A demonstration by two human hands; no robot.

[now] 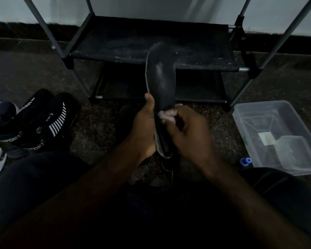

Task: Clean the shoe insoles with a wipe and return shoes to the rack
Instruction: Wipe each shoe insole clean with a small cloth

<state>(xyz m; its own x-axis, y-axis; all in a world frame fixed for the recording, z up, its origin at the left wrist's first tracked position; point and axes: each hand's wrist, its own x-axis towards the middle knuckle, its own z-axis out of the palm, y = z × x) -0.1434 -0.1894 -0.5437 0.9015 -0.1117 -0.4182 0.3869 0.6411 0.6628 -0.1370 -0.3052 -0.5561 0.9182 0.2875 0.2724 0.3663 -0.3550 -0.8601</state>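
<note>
The person sits on the floor in front of the shoe rack [151, 49] and holds one dark insole [162, 79] up between the knees. The insole stands almost upright, its long axis running from the heel end low near the lap to the toe end high — the toe tip leans a little to the left and overlaps the rack's lower shelf in the view. The left hand [144, 126] is closed around the lower part of the insole from the left side, with the thumb pressed on its left edge. The right hand [188, 133] is closed on a small pale wipe [164, 115], bunched under the fingertips, and it presses the wipe on the insole face just beside the left thumb.

So the wipe touches the insole low down, near the heel part, and the long uncleaned-looking stretch lies above the right hand, away from the body. The next stroke will probably go along this long axis, upward to the toe, while the left hand keeps the insole steady; the right hand is the one in position for it.

A pair of black sports shoes [43, 123] with white stripes lies on the floor at the left, well apart from the hands. A clear plastic box [250, 112] stands at the right, near the rack's leg. Both rack shelves in view carry no shoes, so the return step is not yet done.
</note>
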